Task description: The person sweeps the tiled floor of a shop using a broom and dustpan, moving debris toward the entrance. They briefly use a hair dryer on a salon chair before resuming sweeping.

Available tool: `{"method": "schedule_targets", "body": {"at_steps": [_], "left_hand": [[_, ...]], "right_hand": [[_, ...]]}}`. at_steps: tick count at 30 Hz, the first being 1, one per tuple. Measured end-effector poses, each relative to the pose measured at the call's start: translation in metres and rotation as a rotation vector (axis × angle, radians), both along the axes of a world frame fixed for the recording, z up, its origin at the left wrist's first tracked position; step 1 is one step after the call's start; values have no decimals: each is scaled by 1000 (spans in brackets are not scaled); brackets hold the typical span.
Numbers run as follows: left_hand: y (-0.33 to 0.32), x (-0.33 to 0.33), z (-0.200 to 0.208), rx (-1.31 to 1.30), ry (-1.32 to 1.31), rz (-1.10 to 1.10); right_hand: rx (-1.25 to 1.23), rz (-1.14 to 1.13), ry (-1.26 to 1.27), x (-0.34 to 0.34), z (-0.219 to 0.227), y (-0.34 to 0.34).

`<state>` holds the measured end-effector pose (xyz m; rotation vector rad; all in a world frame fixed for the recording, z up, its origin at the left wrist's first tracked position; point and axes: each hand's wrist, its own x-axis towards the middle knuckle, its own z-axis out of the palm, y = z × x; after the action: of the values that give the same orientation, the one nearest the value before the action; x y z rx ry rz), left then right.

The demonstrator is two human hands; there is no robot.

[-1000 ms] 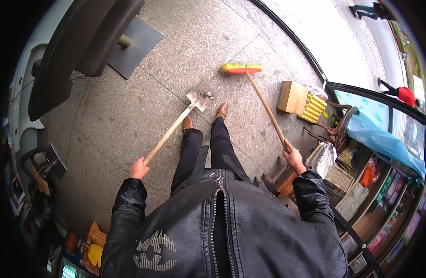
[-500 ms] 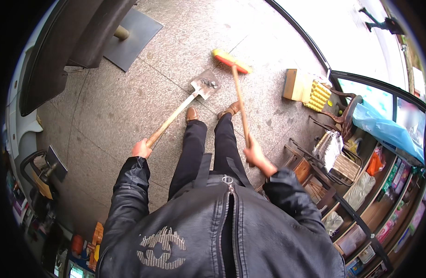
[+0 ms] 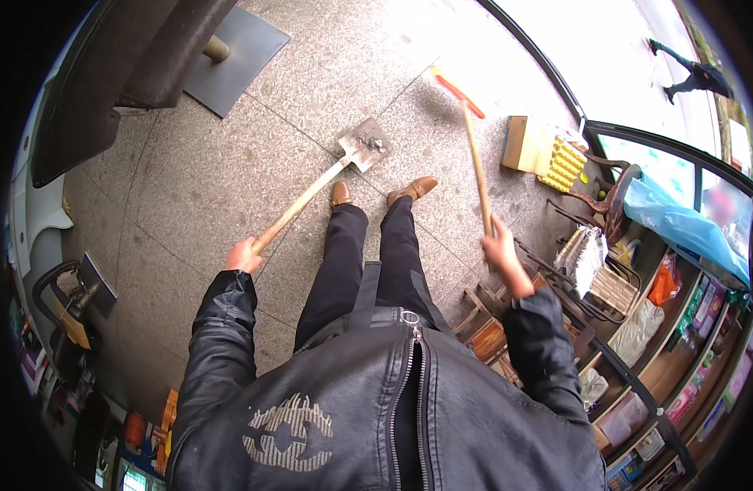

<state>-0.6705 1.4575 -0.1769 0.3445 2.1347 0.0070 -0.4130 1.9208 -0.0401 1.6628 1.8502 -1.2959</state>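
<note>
My left hand [image 3: 244, 255] is closed round the upper end of a wooden-handled shovel [image 3: 304, 201]. Its flat metal blade rests on the floor ahead of my feet, with a little dark debris [image 3: 371, 144] on it. In my right hand [image 3: 499, 247] is a broom [image 3: 477, 159], gripped by its wooden handle. The broom's red and yellow head [image 3: 460, 92] is out to the right of the blade, apart from it, and seems lifted, with a shadow on the floor beside it.
A cardboard box [image 3: 519, 143] and yellow egg trays [image 3: 563, 164] stand at right, near a wooden chair [image 3: 618, 200] and blue plastic sheet [image 3: 679, 225]. Shelves with goods [image 3: 663, 360] line the right. A table with a metal base plate [image 3: 241, 61] is at far left. Someone walks outside [image 3: 696, 74].
My right hand has moved right and the broom with it; its head has swung away from the shovel blade. The shovel has barely moved. My right foot has turned outward.
</note>
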Motion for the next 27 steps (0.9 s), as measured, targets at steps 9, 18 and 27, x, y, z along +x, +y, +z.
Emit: {"method": "schedule_targets", "body": {"at_steps": [9,18,27], "left_hand": [[-17,12,-2,-85,17,-11],[-25,27,0,-64,-3,22],[-63,28,0,-68,23,62]], "right_hand": [[-143,-12,29,22,-30,-93],[-469,-120,41,1,107,-103],[-175,224,-59,-49,8,-58]]}}
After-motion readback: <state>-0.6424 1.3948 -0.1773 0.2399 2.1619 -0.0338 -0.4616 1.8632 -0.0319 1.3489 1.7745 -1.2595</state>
